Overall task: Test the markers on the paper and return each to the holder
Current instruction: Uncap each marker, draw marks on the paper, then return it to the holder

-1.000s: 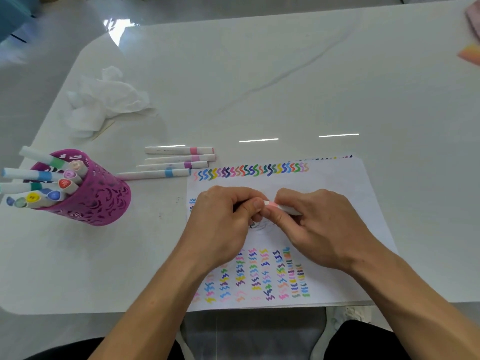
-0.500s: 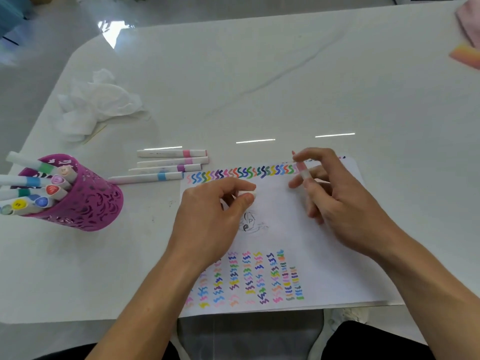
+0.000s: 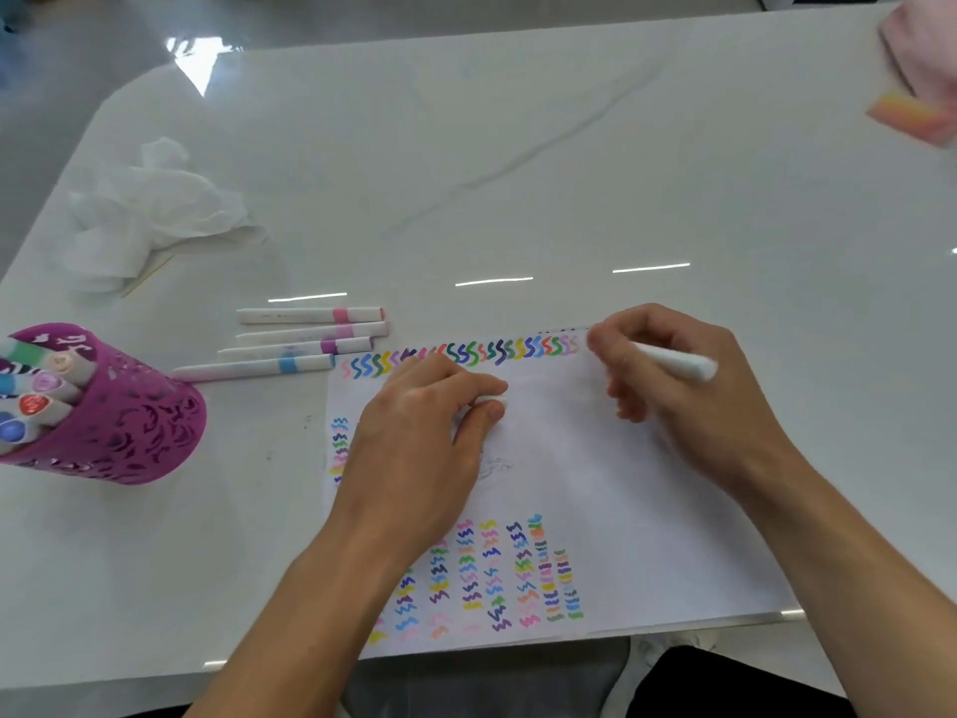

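A white sheet of paper [image 3: 595,458] lies on the table, with a row of coloured squiggles along its top edge and columns of them near its bottom. My right hand [image 3: 689,396] grips a white marker [image 3: 673,361] with its tip at the right end of the top row. My left hand [image 3: 414,448] rests on the paper, pinching a small white marker cap [image 3: 492,403] between thumb and fingers. A purple perforated holder [image 3: 119,427] with several markers stands at the left. Several more white markers [image 3: 305,339] lie on the table between the holder and the paper.
Crumpled white tissue [image 3: 150,215] lies at the back left with a thin wooden stick beside it. A pink and orange object [image 3: 911,116] sits at the far right edge. The table's front edge runs just below the paper.
My hands pulled apart, uncapping the marker. The right hand carried the marker up to the right end of the top row of squiggles; the left hand stayed on the paper holding the cap.
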`<state>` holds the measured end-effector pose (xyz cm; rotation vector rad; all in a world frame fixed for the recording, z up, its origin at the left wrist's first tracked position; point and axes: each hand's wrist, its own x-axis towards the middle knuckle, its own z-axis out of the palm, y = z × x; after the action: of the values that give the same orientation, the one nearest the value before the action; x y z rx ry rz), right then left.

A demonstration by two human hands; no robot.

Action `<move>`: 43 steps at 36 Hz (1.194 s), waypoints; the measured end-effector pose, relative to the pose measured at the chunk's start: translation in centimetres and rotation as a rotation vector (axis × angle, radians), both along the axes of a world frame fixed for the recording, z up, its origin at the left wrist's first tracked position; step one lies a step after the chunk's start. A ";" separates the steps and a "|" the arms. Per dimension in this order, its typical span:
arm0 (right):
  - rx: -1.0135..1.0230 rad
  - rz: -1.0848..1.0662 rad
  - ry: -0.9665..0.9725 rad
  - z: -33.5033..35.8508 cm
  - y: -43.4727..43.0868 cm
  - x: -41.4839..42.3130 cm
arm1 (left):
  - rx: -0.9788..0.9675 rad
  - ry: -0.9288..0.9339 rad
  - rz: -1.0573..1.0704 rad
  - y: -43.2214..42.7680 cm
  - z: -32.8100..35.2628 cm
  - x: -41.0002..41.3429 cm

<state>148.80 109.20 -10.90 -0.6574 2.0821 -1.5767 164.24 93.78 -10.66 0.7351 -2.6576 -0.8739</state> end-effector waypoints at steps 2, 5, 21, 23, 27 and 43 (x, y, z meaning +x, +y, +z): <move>-0.012 -0.044 0.000 -0.5 -0.1 -0.2 | 0.007 -0.010 -0.003 -0.1 -0.1 0.0; -0.059 -0.095 -0.015 -1.1 -0.4 -0.5 | 0.005 -0.024 -0.001 -0.2 -0.3 0.1; -0.035 -0.184 0.015 -1.8 -0.2 -0.2 | 0.037 -0.039 0.015 -0.3 -0.6 0.2; -0.010 -0.182 0.018 -1.8 -0.3 -0.1 | 0.030 -0.041 0.012 -0.3 -0.6 0.1; 0.015 -0.183 0.021 -1.8 -0.4 -0.1 | 0.029 -0.047 0.014 -0.3 -0.7 0.1; -0.005 -0.209 0.033 -1.9 -0.5 -0.3 | 0.037 -0.077 0.034 -0.4 -0.7 -0.1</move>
<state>148.55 108.68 -12.84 -0.4835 2.2332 -1.6924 164.13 93.35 -11.34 0.8370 -2.6939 -0.9052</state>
